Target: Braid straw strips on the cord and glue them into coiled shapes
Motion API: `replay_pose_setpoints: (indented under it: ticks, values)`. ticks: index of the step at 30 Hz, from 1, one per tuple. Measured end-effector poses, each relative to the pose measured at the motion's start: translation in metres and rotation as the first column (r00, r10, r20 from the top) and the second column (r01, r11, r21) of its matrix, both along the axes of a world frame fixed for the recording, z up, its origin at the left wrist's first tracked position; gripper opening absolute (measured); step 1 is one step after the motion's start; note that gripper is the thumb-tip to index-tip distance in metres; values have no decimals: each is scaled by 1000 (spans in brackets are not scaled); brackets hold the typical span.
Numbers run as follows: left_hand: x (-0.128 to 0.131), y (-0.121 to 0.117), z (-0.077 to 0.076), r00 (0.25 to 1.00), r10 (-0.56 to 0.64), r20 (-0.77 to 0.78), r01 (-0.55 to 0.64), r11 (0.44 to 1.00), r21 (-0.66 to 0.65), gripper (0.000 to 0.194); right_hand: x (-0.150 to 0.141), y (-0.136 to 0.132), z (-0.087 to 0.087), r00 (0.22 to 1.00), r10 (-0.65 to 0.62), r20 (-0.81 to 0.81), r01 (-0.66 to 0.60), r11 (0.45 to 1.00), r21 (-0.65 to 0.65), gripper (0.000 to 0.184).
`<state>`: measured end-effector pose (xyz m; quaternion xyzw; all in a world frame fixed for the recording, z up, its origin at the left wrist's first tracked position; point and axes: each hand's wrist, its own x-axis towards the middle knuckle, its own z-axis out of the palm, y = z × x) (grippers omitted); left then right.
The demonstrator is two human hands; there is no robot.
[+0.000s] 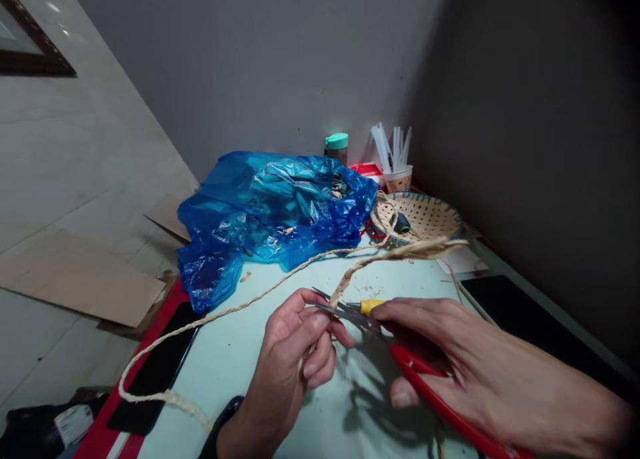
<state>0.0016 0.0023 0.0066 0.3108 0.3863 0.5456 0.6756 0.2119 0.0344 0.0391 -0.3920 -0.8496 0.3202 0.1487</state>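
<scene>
Nearer you than the woven basket (pixel 440 215), your left hand (pixel 300 352) pinches the plaited fibre cord (pixel 345 280) and your right hand (pixel 465 359) holds red-handled scissors (pixel 403 355) astride it, strands already twisted together but apparently uncut.

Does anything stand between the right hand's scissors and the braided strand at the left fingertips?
Nothing visible does: the red-handled scissors in the right hand reach across the braided strand. The left hand is close beside the cut point, and a yellow-handled tool shows just beyond, not between.
</scene>
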Motion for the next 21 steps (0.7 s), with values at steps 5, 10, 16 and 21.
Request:
replay_pose_setpoints:
  ticks: [5,10,16,21]
  values:
    - [2,-2,0,999,-25,30,25,1000,-15,8,-2,0,-5,999,11,-38,-10,1000,18,32]
    - [3,-3,-2,999,-34,32,35,999,-37,11,-2,-2,-8,1000,-4,-15,4,1000,1,34]
    - [5,-6,2,999,-20,29,21,999,-49,10,-3,-3,-2,998,14,-53,-21,989,-145,34]
    - [2,-8,7,996,-37,76,39,999,-28,34,-4,-2,5,992,30,-120,-57,972,-230,39]
